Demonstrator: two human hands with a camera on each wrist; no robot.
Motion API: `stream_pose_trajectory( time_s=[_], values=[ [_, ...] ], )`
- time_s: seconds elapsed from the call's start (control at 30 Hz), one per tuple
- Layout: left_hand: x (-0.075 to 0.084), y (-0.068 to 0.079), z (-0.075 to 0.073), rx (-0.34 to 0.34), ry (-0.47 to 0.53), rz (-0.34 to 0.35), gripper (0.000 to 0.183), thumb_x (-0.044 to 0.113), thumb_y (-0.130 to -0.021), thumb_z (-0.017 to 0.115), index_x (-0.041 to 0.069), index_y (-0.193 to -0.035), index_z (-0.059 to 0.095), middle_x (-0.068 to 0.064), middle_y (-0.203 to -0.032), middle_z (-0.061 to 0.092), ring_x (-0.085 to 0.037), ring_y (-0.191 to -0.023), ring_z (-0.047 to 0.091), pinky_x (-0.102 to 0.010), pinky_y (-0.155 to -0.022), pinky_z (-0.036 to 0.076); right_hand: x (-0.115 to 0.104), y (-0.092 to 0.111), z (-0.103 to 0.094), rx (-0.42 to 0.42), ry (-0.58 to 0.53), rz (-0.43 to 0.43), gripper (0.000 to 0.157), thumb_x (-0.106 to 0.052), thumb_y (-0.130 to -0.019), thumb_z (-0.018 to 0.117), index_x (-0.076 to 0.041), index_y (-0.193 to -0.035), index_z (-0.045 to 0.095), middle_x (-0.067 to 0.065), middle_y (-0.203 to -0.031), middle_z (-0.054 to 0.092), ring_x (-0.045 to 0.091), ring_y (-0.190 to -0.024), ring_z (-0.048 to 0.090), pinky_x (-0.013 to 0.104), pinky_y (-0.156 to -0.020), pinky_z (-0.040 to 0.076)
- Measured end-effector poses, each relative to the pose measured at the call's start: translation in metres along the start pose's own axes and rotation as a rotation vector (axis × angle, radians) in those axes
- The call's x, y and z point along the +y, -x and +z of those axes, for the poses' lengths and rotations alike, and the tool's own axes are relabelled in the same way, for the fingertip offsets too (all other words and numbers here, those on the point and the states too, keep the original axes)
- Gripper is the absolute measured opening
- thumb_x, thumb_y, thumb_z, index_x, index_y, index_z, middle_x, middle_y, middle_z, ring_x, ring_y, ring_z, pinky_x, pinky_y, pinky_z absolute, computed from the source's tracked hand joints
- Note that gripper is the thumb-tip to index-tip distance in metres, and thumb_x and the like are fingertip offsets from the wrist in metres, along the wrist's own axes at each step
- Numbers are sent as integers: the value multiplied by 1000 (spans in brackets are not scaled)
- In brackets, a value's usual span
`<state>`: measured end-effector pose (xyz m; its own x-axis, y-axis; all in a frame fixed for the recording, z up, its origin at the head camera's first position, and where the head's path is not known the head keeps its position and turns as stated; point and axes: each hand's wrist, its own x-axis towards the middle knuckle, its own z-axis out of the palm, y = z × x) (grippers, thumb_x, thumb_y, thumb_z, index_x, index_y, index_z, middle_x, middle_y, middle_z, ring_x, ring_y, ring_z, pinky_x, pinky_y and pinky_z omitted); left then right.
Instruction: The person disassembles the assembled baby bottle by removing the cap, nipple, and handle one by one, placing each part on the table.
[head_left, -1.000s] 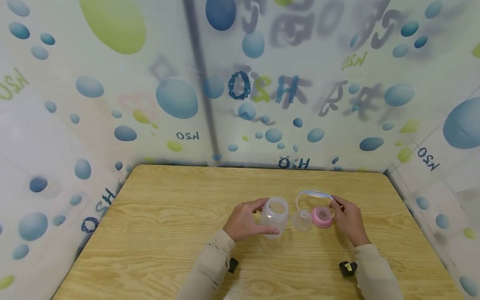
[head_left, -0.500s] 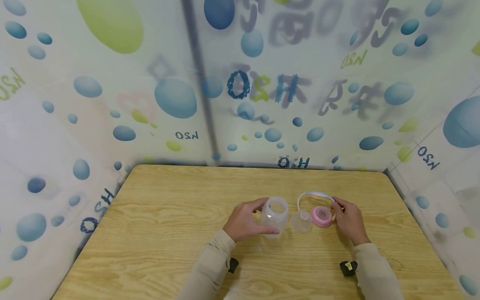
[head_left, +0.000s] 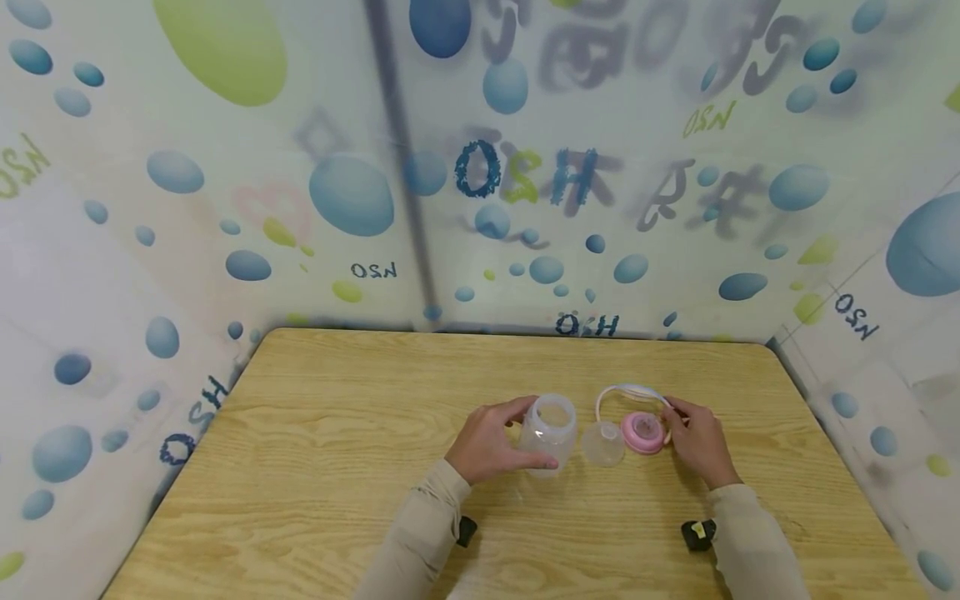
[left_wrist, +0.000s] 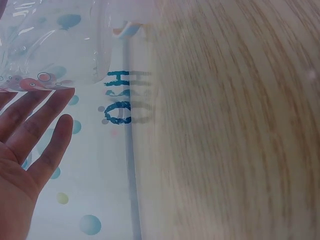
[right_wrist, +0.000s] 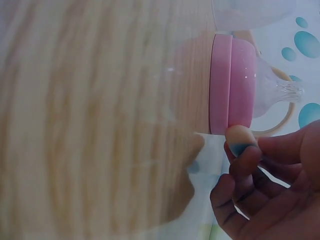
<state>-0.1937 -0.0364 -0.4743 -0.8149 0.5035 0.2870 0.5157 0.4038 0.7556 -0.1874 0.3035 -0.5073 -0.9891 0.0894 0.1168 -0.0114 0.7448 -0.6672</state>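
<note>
My left hand (head_left: 497, 440) grips a clear, open-topped baby bottle (head_left: 550, 437) from its left side, thumb in front and fingers behind. In the left wrist view the bottle (left_wrist: 55, 40) shows small printed bubbles low on its wall, with fingertips against it. My right hand (head_left: 697, 442) pinches one end of a thin, pale curved band (head_left: 633, 389) that arches behind the other parts. A pink bottle collar with a clear teat (head_left: 643, 432) stands on the table just left of that hand, teat up. Between collar and bottle sits a clear cap (head_left: 603, 443).
The wood-grain table (head_left: 337, 433) reaches back to a wall (head_left: 300, 250) printed with blue and green drops. Small black devices sit by each wrist, one at the left sleeve (head_left: 467, 531) and one at the right sleeve (head_left: 698, 535).
The right hand and the band's end have shifted very slightly. The left hand, bottle, cap and collar stay nearly where they were.
</note>
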Motion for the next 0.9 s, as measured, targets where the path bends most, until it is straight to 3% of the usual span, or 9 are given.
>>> stream_pose_trajectory(
  time_s=[0.5,0.9],
  values=[
    [0,0,0,0,-10,-8,76,49,-70,89,17,-133,63,-4,-117,72,-9,-94,67,-35,-80,56,2,2,0,-39,4,2,36,-10,-104,49,13,-132,55,24,-104,65,26,-82,57,29,-61,44],
    [1,1,-1,8,-17,-2,76,47,-69,89,15,-133,63,3,-114,72,-10,-93,67,-34,-79,56,1,4,-2,-32,-2,-3,40,-10,-104,46,14,-136,50,31,-112,62,28,-82,59,30,-61,46]
  ],
)
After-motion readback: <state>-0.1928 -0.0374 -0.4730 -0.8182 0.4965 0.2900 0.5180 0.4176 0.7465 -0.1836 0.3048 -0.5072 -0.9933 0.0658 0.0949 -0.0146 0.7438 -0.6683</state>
